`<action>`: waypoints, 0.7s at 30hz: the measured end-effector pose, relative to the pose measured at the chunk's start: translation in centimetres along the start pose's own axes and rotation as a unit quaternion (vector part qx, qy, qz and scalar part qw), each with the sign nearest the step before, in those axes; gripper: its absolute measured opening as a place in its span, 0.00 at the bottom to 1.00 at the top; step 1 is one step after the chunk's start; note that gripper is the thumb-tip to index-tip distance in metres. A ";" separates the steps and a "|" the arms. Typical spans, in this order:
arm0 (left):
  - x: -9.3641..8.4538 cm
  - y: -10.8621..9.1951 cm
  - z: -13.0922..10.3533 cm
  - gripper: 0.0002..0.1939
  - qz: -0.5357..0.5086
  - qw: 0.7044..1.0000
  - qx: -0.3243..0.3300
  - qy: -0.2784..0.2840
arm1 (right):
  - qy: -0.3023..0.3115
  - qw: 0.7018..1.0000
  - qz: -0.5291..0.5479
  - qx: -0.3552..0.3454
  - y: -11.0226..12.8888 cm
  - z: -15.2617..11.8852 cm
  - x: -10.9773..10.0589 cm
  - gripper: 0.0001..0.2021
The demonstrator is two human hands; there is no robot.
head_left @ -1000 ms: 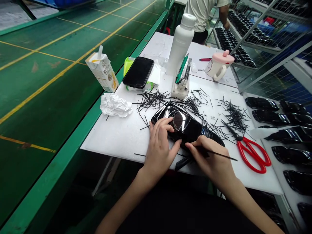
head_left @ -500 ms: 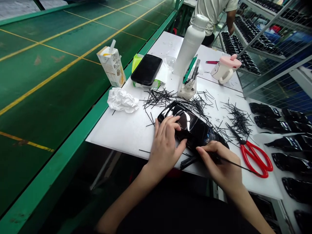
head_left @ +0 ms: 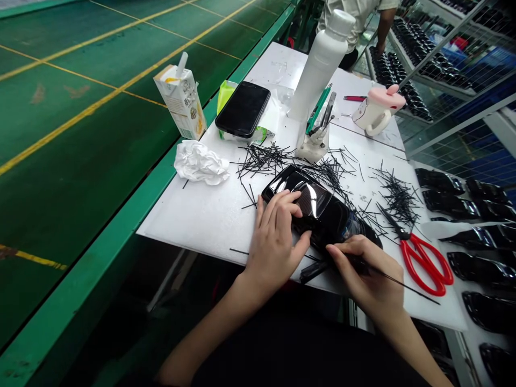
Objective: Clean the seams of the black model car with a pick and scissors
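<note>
Holding shell [head_left: 334, 214] on near part of counter [head_left: 193, 220] with left hand [head_left: 272, 234]; pinching thin black strip [head_left: 415, 291] in right hand [head_left: 371, 271] at shell's near side, left of scissors [head_left: 406, 237]

Single view, worn on my head, facing forward and down. My left hand [head_left: 272, 234] and right hand [head_left: 371, 274] sit near lens, just below center; my forearms [head_left: 213, 322] enter from bottom edge. White table [head_left: 193, 215] runs slantwise through middle. Green yellow-lined surface [head_left: 100, 150] fills left side. Shelves [head_left: 455, 91] stand farther off, upper right; co-worker [head_left: 366, 16] at top edge, cropped at torso.
</note>
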State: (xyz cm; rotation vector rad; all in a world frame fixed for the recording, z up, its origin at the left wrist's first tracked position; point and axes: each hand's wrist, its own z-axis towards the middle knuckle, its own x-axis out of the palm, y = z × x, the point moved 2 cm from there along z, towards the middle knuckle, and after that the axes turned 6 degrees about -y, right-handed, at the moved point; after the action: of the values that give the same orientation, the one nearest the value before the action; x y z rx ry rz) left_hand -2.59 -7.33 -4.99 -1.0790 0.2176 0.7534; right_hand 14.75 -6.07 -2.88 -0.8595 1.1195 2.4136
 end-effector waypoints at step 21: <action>0.0 0.2 -0.1 0.15 0.004 1.000 -0.007 -0.002 | 0.072 0.995 -0.031 0.062 1.2 1.7 0.0 0.09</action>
State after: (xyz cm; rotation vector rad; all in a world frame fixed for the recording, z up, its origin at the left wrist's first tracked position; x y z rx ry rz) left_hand -2.64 -7.36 -5.17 -1.0912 0.2140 0.7652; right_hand 13.45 -5.52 -1.37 -1.0244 1.2605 2.2362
